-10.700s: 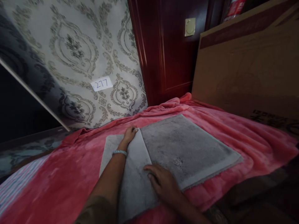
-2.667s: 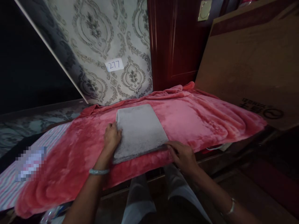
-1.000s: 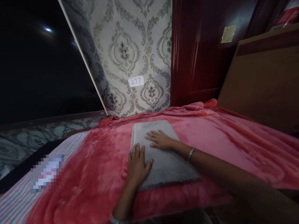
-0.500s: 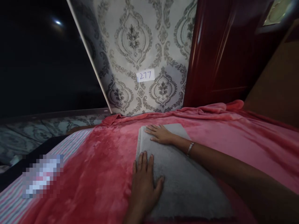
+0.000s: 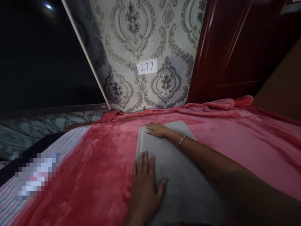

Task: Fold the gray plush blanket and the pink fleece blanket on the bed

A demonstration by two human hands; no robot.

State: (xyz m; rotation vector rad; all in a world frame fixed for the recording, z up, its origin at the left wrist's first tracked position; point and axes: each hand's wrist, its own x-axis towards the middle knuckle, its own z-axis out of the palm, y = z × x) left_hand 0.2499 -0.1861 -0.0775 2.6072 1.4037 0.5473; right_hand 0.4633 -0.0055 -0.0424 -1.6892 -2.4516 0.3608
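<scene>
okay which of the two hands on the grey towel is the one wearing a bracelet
The right hand, flat on the far end of the folded grey plush towel, has a thin silver bracelet. The left hand, nearer the camera, shows none.

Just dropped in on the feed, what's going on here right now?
A person has both hands flat on a folded grey towel that lies on a pink blanket. The left hand presses the towel's near left edge, palm down with fingers spread. The right hand reaches across to the far left corner, a bracelet on its wrist. On the patterned wall behind is a label reading 277.
</scene>
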